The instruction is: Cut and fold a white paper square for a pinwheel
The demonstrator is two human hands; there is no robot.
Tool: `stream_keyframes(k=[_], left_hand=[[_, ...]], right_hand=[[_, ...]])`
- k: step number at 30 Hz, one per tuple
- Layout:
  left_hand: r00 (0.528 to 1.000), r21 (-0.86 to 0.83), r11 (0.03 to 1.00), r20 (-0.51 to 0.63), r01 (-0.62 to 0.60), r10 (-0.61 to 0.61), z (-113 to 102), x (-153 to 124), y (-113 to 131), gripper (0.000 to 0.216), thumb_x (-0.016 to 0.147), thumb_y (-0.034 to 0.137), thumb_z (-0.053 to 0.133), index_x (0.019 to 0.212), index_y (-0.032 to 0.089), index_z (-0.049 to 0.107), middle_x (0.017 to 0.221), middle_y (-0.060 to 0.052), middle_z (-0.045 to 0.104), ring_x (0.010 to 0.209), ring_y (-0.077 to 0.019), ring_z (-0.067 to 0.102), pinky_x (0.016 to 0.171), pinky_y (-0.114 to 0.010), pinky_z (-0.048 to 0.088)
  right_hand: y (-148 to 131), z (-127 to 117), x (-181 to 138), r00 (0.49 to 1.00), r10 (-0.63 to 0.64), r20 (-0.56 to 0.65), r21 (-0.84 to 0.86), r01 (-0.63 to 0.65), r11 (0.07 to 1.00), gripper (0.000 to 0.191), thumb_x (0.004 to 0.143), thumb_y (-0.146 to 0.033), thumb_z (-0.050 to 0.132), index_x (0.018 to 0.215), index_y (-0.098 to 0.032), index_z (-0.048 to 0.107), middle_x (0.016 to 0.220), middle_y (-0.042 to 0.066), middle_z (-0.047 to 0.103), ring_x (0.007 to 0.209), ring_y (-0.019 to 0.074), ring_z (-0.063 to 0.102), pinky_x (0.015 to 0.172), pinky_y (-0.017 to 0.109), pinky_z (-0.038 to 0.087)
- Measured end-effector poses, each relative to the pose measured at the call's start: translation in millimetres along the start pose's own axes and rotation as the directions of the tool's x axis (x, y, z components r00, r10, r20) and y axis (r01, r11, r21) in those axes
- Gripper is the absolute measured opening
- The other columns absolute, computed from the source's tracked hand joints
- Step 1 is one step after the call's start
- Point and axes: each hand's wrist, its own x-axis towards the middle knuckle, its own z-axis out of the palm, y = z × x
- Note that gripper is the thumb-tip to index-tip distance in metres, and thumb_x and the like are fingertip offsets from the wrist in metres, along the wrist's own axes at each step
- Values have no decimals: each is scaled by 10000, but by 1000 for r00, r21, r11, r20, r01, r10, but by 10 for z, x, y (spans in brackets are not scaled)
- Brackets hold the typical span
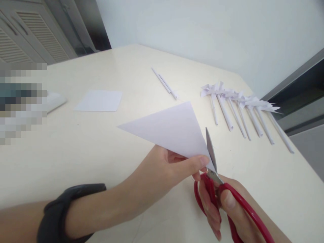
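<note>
My left hand (174, 167) pinches a white paper triangle (169, 128) near its right corner, thumb on top and fingers underneath. In my right hand (235, 206) are scissors (212, 152) with red handles, my thumb and fingers through the loops. The blades stand apart, and the paper's right corner lies between them, close to my left thumb. One blade shows above the paper; the other is mostly hidden beneath it. A black band circles my left wrist.
Several paper pinwheels (238, 96) on rolled paper sticks lie in a row at the right. Rolled paper sticks (163, 82) rest farther back. A flat stack of white paper (100, 100) lies at left, on the pale table (101, 145). A wall bounds the far edge.
</note>
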Motion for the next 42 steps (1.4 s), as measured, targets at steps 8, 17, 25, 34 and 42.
stream_keyframes(k=[8, 17, 25, 34, 42], left_hand=[[1000, -61, 998, 20, -17, 18, 3, -7, -4, 140, 811, 162, 669, 678, 182, 634, 619, 86, 644, 633, -44, 609, 627, -105, 503], [997, -91, 996, 75, -20, 27, 16, 7, 16, 126, 783, 116, 674, 685, 191, 655, 637, 81, 655, 640, -61, 584, 611, -126, 480], [956, 253, 967, 270, 43, -114, 12, -13, 7, 105, 752, 159, 646, 821, 214, 703, 773, 31, 698, 776, -166, 648, 704, -267, 517], [988, 342, 938, 153, -53, 0, 10, 2, -14, 40, 783, 251, 671, 771, 256, 710, 789, 73, 722, 862, -152, 669, 763, -216, 512], [996, 161, 987, 87, -12, -2, 23, 0, -28, 130, 793, 230, 679, 894, 275, 747, 864, 49, 760, 895, -179, 702, 745, -232, 544]], right_hand=[[2, -10, -6, 996, 83, -23, -70, -85, 994, 495, 912, -609, 374, 641, -204, 453, 549, -31, 390, 440, 84, 364, 409, 196, 420], [67, -30, -4, 989, 30, -143, -88, -43, 995, 468, 968, -525, 309, 657, -214, 468, 496, -19, 446, 452, 117, 432, 436, 236, 370], [20, -84, 4, 940, 23, -341, 19, -18, 1000, 238, 856, -430, 621, 756, -225, 556, 559, -43, 527, 479, 101, 489, 438, 198, 422], [-116, 1, 34, 902, 125, -414, 70, -105, 992, 178, 825, -277, 663, 711, -208, 544, 495, -78, 490, 450, 62, 470, 434, 137, 434], [-117, 3, 20, 925, 112, -362, 87, -86, 993, 325, 846, -286, 649, 569, -181, 513, 524, -56, 492, 478, 60, 454, 463, 150, 447]])
